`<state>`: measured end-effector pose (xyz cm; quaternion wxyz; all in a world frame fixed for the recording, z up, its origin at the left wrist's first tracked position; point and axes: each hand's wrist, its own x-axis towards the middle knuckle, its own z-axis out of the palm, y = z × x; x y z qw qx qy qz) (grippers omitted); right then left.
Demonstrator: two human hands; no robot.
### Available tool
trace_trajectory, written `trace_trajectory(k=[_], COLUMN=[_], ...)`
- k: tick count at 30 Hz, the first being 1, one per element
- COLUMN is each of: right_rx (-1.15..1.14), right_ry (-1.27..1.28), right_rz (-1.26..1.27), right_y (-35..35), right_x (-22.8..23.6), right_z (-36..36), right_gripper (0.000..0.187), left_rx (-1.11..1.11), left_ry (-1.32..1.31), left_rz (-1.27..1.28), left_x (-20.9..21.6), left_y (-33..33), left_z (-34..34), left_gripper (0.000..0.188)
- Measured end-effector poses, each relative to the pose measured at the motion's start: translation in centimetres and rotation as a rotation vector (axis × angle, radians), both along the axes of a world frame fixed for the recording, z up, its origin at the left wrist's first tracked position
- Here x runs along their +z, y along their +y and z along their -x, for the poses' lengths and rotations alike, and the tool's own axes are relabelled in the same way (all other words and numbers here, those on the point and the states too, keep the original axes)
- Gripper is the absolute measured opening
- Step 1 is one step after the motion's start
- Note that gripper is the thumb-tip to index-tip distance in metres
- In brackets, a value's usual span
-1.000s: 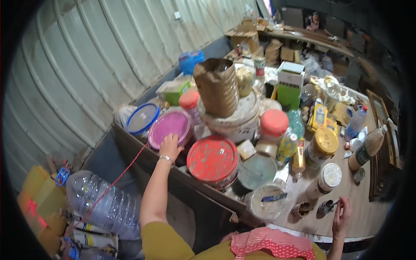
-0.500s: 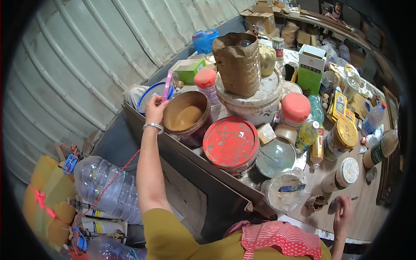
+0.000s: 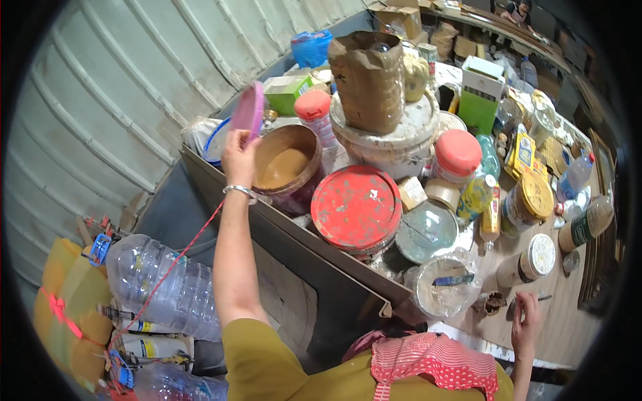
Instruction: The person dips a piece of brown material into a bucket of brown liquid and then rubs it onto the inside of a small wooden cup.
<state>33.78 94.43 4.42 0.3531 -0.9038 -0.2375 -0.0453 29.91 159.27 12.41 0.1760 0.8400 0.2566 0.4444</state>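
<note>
Head view showed the person's left hand (image 3: pixel 239 160) with a silver-coloured metal bangle (image 3: pixel 239 192) at the wrist. Its fingers grasped a round pink-purple plastic lid (image 3: pixel 248 110) by the lower rim, tilted steeply so that it stood almost on edge. The lid was off its container, raised just beyond the hand, beside a round maroon plastic bucket (image 3: pixel 302 195). That bucket stood uncovered, and smooth brown paste (image 3: pixel 275 168) lay inside it. Partly behind the hand and lid was a round, blue-rimmed container (image 3: pixel 215 144).

Just to the right of the bucket stood another container, topped by a round red lid (image 3: pixel 356 204) with grey smears. Beyond them, a brown, cut-off ribbed container (image 3: pixel 368 90) rested upright on a large, stained white bucket (image 3: pixel 384 144). A slim jar with a pink screw cap (image 3: pixel 313 104) stood between that stack and the uncovered bucket.

The right hand (image 3: pixel 527 324) was at the near side of the wood-coloured table (image 3: pixel 568 324), beside a thin dark handle (image 3: pixel 546 297); whether its fingers gripped anything could not be told. Near it were a crumpled brown cup (image 3: pixel 491 304) and a stubby white tub (image 3: pixel 537 256). Left of that cup, a dark blue scraper (image 3: pixel 453 280) lay across a plastic-lined bowl (image 3: pixel 428 301).
</note>
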Motion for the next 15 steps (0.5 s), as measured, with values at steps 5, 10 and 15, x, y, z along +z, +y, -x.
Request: trace_trajectory(k=[5, 10, 15], right_rx=[0.022, 0.022, 0.075], right_ry=[-0.052, -0.069, -0.08], right_rz=[-0.038, -0.048, -0.048], right_y=[0.1, 0.0, -1.4], right_x=[-0.4, -0.1, 0.1], right_z=[0.3, -0.3, 1.1], right_gripper=[0.022, 0.026, 0.027], left_rx=[-0.035, -0.554, -0.177], left_ry=[-0.309, -0.557, -0.187], left_rz=[0.131, 0.457, -0.014], left_x=[6.2, 9.0, 7.4], left_y=[-5.2, -5.2, -12.3], left_z=[2.3, 14.8, 16.8], left_gripper=[0.019, 0.031, 0.053])
